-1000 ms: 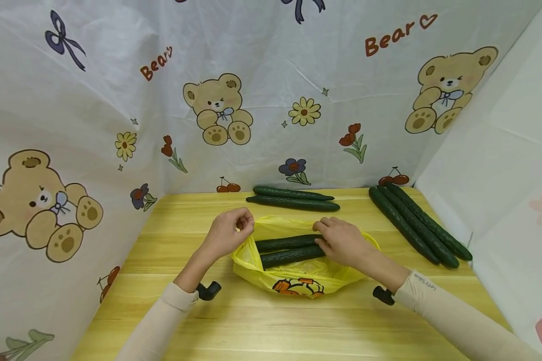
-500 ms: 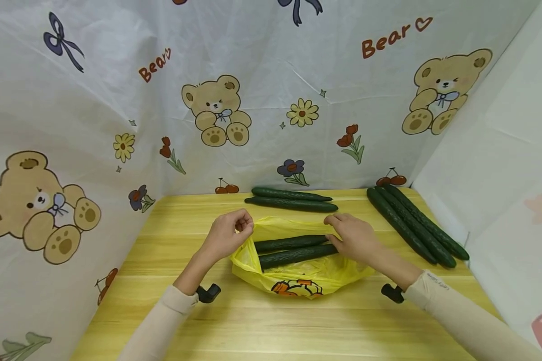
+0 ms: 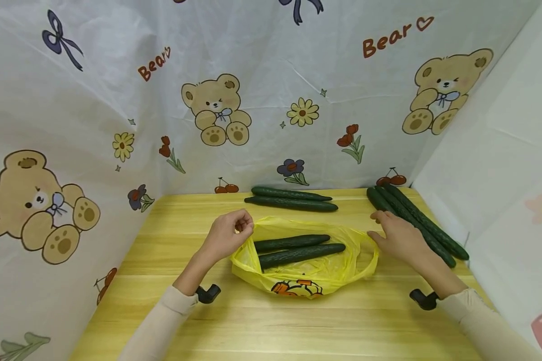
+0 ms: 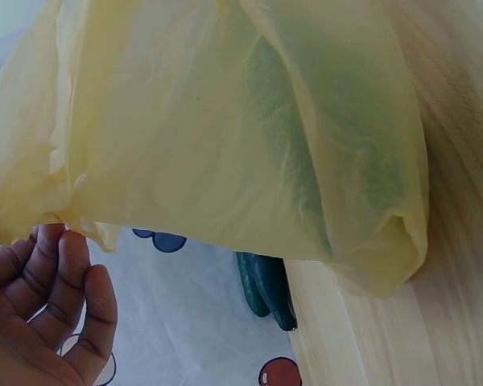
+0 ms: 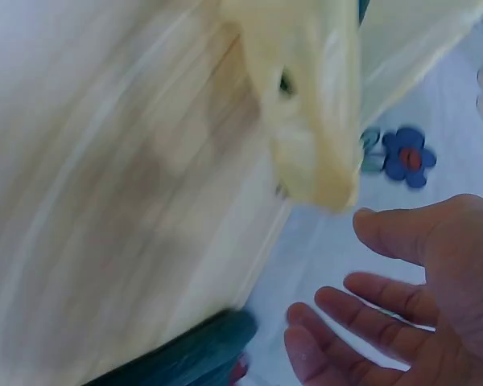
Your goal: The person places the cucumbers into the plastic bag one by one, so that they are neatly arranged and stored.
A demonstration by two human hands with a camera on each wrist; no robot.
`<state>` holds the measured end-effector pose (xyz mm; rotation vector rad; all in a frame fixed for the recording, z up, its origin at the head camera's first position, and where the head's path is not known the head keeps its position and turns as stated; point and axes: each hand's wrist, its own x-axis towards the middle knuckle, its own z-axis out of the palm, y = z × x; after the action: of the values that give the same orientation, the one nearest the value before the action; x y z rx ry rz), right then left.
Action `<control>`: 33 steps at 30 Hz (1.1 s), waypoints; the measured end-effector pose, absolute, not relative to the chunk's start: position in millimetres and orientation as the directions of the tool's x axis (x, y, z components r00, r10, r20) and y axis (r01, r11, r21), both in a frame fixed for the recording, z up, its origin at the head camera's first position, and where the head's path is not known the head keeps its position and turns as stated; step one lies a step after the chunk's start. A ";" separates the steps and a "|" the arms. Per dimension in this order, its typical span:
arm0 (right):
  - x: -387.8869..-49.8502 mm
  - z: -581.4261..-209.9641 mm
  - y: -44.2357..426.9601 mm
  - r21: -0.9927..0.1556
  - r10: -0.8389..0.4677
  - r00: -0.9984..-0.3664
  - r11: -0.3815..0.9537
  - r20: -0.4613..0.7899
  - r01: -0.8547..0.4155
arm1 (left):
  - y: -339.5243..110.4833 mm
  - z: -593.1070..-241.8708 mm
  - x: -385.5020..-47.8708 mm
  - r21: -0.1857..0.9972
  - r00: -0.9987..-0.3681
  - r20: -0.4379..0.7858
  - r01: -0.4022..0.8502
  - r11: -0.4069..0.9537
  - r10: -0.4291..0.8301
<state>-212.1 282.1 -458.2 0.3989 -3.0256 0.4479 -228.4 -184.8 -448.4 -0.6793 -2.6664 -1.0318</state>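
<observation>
Light wooden bench (image 3: 316, 333), and two long green cucumbers (image 3: 303, 254) lie inside the yellow plastic bag (image 3: 255, 277)!
Left hand (image 3: 226, 233) grips its rim; right hand (image 3: 402, 240), fingers loosely parted, hovers beside it.

The bag (image 3: 257, 278) is yellow, printed in orange and black. Inside, behind and right of the bag, the cucumbers (image 3: 304, 254) are deep green. Beneath it, the table (image 3: 298, 331) is yellow, wood-grained; behind it, the white cloth (image 3: 257, 55) carries tan bears (image 3: 217, 111) and yellow daisies (image 3: 303, 112).
</observation>
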 end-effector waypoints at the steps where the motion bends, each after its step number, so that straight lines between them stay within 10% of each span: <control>1: -211.1 -459.9 289.2 -0.287 -0.227 -0.971 0.927 0.078 -0.240 | -184.9 -448.6 -228.1 0.585 -0.874 0.343 0.485 0.650 0.344; 16: -190.9 -492.5 370.0 -0.224 -0.048 -0.991 0.974 -0.126 -0.018 | -184.4 -448.6 -224.2 0.578 -0.873 0.346 0.488 0.654 0.344; 33: -193.1 -515.4 370.5 -0.184 0.000 -0.999 0.983 -0.053 0.010 | -178.6 -445.8 -223.0 0.585 -0.874 0.336 0.486 0.649 0.351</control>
<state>-193.1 370.5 -515.4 -0.0075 -3.1806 0.2957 -223.0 -178.6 -445.8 -0.6864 -2.6741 -1.0331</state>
